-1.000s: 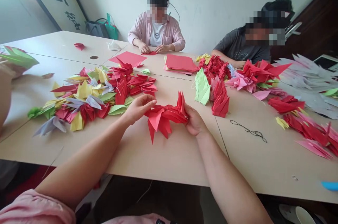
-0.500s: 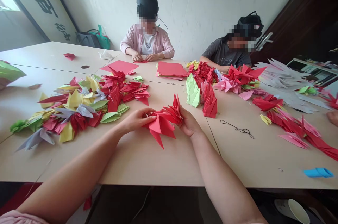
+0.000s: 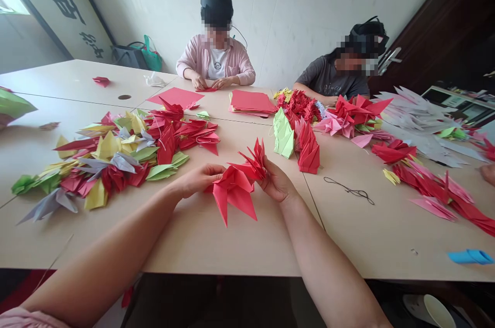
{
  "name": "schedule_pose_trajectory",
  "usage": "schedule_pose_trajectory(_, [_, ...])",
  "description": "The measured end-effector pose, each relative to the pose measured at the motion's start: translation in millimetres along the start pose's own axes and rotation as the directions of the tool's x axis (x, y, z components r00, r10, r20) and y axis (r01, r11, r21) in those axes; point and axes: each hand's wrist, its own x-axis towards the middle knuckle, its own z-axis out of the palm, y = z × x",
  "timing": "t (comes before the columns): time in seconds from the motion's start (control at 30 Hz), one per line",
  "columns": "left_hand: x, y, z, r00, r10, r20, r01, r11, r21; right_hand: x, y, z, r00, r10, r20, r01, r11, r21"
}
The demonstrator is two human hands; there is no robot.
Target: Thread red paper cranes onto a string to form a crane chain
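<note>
Head view is showing the person's two bare hands meeting over the middle of the pale table (image 3: pixel 216 250), a little in from its near edge. The left hand (image 3: pixel 197 179) is pinching a red folded paper crane (image 3: pixel 234 194) at its left side, with the fingers curled together over the fold and the thumb hidden. The right hand (image 3: pixel 276 183) is gripping a bunch of red cranes (image 3: pixel 255 159) just to the right. Its fingers are pressing together around their bases while the pointed tips are fanning upward.

The front crane's wings are pointing down toward the table; whether they are touching it, I cannot tell. The paper is looking very light, thin and easily creased, so I judge the thick folded body to be the safest place to hold, rather than the fine tips.

A mixed-colour pile of cranes (image 3: pixel 116 155) is lying to the left. A green stack (image 3: pixel 283 136) and a red stack (image 3: pixel 308 150) are standing side by side just beyond the right hand, and a black thread (image 3: pixel 350 190) is lying to the right. Two other people are sitting at the far side.
</note>
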Motion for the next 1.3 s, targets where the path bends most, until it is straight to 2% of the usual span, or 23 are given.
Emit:
schedule_pose_trajectory(0.3, [3, -8, -2.7, 0.998, 0.045, -0.040, -0.046, 0.999, -0.028, -1, -2, -2, 1.000, 0.015, -0.001, -0.015, 1.000, -0.016])
schedule_pose_trajectory(0.67, [7, -14, -2.2, 0.996, 0.005, -0.090, -0.005, 1.000, -0.004, -1, -7, -2, 0.999, 0.032, -0.002, -0.032, 0.999, 0.020])
schedule_pose_trajectory(1.1, [2, -1, 0.1, 1.000, -0.002, -0.019, 0.002, 1.000, -0.013, -1, -4, 0, 0.999, 0.026, 0.039, -0.029, 0.996, 0.080])
schedule_pose_trajectory(1.3, [4, -1, -0.7, 0.993, 0.069, -0.093, -0.067, 0.997, 0.025, -3, -4, 3, 0.998, 0.003, 0.063, -0.009, 0.996, 0.087])
